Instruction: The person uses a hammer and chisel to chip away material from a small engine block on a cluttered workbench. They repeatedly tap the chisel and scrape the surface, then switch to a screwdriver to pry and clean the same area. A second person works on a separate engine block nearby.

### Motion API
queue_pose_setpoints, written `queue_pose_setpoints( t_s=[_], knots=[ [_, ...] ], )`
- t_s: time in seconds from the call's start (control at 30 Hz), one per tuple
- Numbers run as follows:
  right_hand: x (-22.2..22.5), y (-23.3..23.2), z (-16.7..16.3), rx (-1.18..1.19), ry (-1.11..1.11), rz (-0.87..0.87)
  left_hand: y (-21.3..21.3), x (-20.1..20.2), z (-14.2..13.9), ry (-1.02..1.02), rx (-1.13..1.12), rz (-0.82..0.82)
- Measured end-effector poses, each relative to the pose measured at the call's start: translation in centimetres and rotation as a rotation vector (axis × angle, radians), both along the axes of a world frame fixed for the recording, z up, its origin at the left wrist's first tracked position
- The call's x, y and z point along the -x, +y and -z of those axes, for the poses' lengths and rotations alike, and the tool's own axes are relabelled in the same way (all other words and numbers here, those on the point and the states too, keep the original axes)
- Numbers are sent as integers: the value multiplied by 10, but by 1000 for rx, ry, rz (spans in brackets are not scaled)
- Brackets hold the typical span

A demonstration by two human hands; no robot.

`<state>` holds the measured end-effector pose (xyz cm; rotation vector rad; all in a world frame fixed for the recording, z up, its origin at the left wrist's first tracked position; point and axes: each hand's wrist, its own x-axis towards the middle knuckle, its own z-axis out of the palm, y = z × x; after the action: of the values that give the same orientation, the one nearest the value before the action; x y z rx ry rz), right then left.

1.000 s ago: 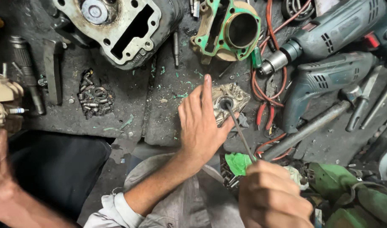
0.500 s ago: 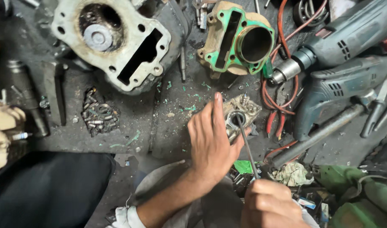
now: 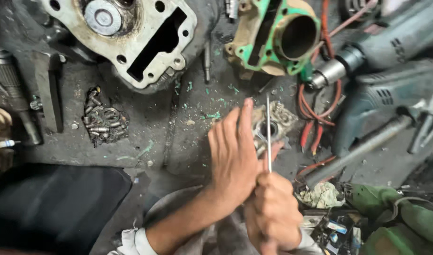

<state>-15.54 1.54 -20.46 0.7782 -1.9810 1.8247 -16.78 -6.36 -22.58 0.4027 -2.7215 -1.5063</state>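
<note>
Hands: left (image 3: 233,151) steadies metal part (image 3: 273,127), right (image 3: 273,212) grips thin rod (image 3: 268,132).

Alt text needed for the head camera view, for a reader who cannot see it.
On a grimy workbench, the left hand lies flat on a small metal part while the right hand grips a thin metal rod over it. Beyond lie an engine cylinder head, a green-gasketed cylinder block and power drills.

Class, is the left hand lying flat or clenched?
Flat: the left hand has its fingers stretched out straight over the small metal part.
</note>
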Motion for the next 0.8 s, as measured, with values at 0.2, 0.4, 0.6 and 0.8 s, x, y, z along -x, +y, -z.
queue_pose_setpoints(
  t_s=[0.2, 0.4, 0.6, 0.8],
  knots=[
    [-7, -5, -86, 34, -171, 10, -8, -16, -44, 69, 56, -28],
    [-46, -2, -183, 80, -217, -24, -11, -34, -91, 143, 63, -24],
    [-89, 32, -245, -272, -419, 34, -11, -57, -133, 269, 106, 42],
    [-120, 70, -279, -515, -441, 207, 1, -82, -164, 365, 37, 51]
  ],
)
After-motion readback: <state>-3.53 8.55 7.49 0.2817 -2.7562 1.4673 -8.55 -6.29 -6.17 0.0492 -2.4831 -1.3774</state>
